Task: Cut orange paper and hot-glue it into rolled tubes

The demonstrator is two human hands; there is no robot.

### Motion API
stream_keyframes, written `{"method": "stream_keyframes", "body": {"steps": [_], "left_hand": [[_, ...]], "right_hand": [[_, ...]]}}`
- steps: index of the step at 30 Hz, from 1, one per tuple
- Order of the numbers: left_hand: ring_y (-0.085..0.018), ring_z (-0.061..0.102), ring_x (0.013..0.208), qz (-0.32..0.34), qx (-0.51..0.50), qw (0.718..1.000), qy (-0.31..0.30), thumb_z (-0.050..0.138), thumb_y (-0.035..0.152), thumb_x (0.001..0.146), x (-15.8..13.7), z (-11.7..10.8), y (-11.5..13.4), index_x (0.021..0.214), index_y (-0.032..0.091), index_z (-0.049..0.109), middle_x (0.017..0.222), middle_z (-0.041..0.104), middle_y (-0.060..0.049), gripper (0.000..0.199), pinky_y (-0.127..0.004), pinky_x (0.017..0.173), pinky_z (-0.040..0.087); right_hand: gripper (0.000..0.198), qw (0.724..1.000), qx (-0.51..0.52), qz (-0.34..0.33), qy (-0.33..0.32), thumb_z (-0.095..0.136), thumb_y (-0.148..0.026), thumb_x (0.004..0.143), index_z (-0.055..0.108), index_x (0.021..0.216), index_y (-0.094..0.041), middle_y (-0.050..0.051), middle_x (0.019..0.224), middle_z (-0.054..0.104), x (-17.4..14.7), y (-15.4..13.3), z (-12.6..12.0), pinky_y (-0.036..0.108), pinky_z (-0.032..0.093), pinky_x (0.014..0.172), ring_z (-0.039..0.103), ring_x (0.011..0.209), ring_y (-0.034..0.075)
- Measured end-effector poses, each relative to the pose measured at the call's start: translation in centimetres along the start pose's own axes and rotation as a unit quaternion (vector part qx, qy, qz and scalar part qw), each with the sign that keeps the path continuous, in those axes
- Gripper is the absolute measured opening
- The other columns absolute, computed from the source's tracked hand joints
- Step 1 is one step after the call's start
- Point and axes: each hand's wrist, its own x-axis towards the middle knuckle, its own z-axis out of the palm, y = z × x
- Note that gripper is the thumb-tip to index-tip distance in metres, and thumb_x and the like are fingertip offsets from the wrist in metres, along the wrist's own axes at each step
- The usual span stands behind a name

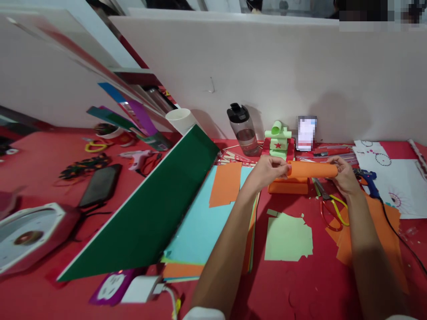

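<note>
Between my two hands stretches a rolled tube of orange paper [312, 169]. My left hand [271, 171] pinches its left end, and my right hand [343, 177] is closed on its right end. Just under the tube lies another folded orange paper piece [287, 186] on the red table. Behind it stands a light green paper model [278, 140] with a red star. Scissors [333, 211] with red and yellow handles rest below my right hand. Nearer to me is a pale green paper sheet [288, 238] with ragged edges.
A green board [150, 209] leans across the left side, beside stacked coloured paper [196, 235]. A water bottle [245, 131] and a phone [306, 133] stand by the white partition [267, 66]. At right are a blue glue gun [368, 180], its cord and orange sheets [383, 231].
</note>
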Motion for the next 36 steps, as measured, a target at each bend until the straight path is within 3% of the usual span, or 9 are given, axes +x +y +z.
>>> {"method": "stream_keyframes", "body": {"steps": [36], "left_hand": [[-0.012, 0.065, 0.061, -0.044, -0.025, 0.998, -0.029, 0.079, 0.03, 0.066, -0.19, -0.33, 0.32, 0.065, 0.015, 0.071, 0.062, 0.069, -0.001, 0.017, -0.023, 0.063, 0.054]], "right_hand": [[0.05, 1.0, 0.009, 0.0, -0.006, 0.095, -0.017, 0.048, 0.067, 0.088, -0.025, -0.004, 0.076, 0.069, -0.09, 0.01, -0.19, 0.019, 0.046, 0.051, 0.056, 0.057, 0.01]]}}
